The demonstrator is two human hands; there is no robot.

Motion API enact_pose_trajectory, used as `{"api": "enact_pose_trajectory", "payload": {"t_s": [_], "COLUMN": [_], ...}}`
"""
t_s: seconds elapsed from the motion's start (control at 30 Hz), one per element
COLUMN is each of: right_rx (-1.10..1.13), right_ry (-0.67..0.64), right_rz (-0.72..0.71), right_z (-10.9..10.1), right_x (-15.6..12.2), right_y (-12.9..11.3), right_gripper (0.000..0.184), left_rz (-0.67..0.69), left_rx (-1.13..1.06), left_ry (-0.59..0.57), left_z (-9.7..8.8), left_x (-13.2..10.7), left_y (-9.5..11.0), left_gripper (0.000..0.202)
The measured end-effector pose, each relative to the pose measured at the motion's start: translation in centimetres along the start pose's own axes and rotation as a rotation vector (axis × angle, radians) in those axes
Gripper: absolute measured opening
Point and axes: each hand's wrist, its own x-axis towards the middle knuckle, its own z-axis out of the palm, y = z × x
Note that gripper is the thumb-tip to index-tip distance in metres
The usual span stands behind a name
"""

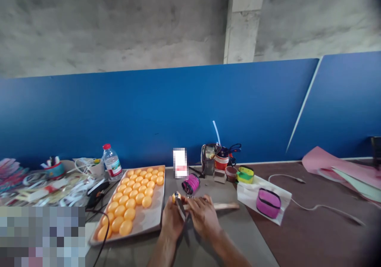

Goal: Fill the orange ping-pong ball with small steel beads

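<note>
My left hand (172, 219) is closed round a small orange ball (175, 196) with a dark and shiny patch on top. A dark flat strip (180, 209) lies across that hand, slanting down; its kind is not clear. My right hand (204, 215) is closed beside the left, its fingers near the ball. A pale wooden stick (228, 206) sticks out to the right from behind the right hand; its other end is hidden. To the left stands a shallow tray (151, 219) with several orange balls (135, 195) in rows. A purple banded roll (191, 183) lies just beyond my hands.
A water bottle (112, 163) stands behind the tray, near cluttered cables (71, 191). A black cable (107, 223) crosses the tray's left corner. At the back are a red-and-white cup (221, 163) and a yellow-green band (245, 175); a purple pouch (268, 203) lies on white paper (247, 191).
</note>
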Motion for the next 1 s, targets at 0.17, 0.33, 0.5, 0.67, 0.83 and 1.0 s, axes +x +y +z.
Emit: {"api": "enact_pose_trajectory", "payload": {"t_s": [0.17,0.33,0.5,0.67,0.83,1.0], "right_rx": [-0.005,-0.063,-0.034,-0.053,-0.056,-0.063], "right_ry": [-0.032,-0.059,-0.054,-0.048,-0.019,-0.047], "right_rz": [0.007,0.05,0.032,0.049,0.062,0.024], "right_z": [-0.1,0.0,0.3,0.3,0.1,0.0], "right_x": [0.0,-0.1,-0.2,-0.3,-0.1,-0.1], "right_y": [0.1,0.3,0.2,0.2,0.2,0.1], "right_gripper": [0.028,0.018,0.028,0.021,0.025,0.018], "left_rz": [0.011,0.076,0.033,0.057,0.041,0.084], "left_rx": [-0.024,-0.031,-0.025,-0.076,-0.069,-0.051], "left_ry": [0.109,0.128,0.154,0.175,0.183,0.181], "left_z": [0.5,1.4,1.2,1.5,2.2,2.2], "left_x": [-0.1,-0.4,-0.4,-0.6,-0.8,-0.8], "left_y": [0.0,0.0,0.0,0.1,0.1,0.1], "left_gripper": [0.02,0.017,0.019,0.013,0.018,0.017]}}
